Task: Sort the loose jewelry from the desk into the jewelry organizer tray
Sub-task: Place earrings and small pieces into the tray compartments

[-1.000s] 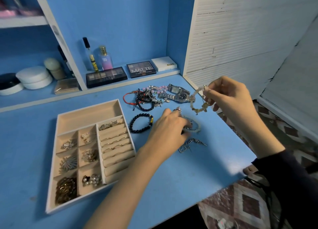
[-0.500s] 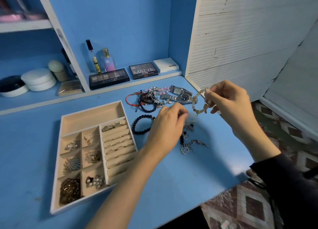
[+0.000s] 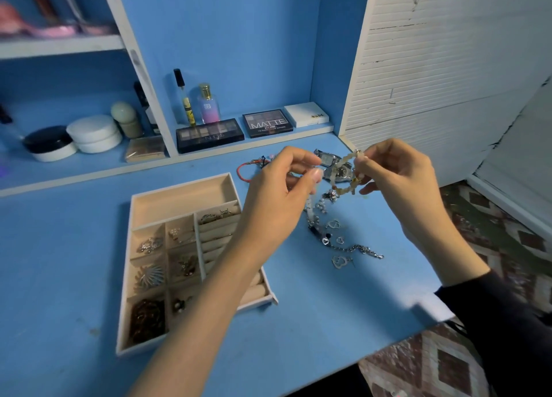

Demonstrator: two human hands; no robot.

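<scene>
Since the earlier frame, the left hand has risen off the table and come level with the right hand, above the loose jewelry. The right hand pinches a beige beaded bracelet between thumb and fingertips, holding its loop in the air over the table's back right corner. The left hand, fingers curled, pinches a pale strand that hangs beneath it. On the table below, near the right edge, lies a silver charm chain; farther back lie a wristwatch and a red cord bracelet. The jewelry organizer tray rests left of these, its small compartments holding pieces.
</scene>
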